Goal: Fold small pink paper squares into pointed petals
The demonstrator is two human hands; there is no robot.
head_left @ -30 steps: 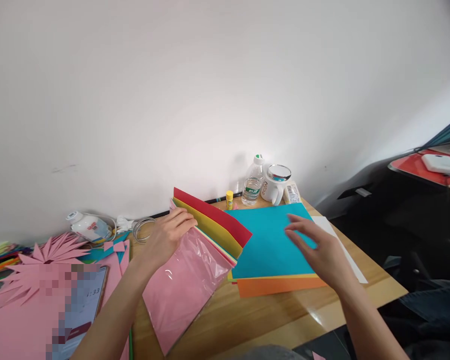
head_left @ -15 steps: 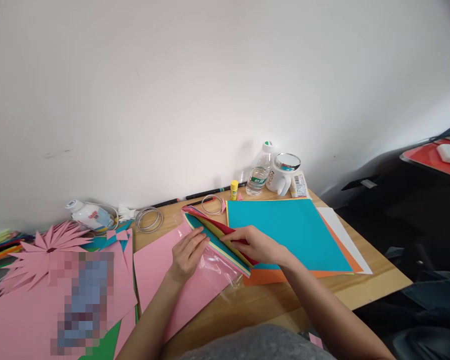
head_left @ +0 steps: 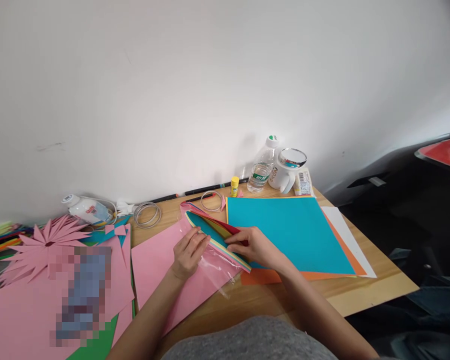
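Head view: looking down at a pack of coloured paper, partly in clear plastic, on the table, just left of the big blue sheet. With the left hand, pressing on the edge of the pack, with fingers side by side; cannot tell about a pinch, with the thumb hidden. With the right hand, touching by the bent red sheet, with fingertips close together; cannot tell what's pinched. Maybe easy to crease the paper by bending too hard, or rip the plastic by tugging.
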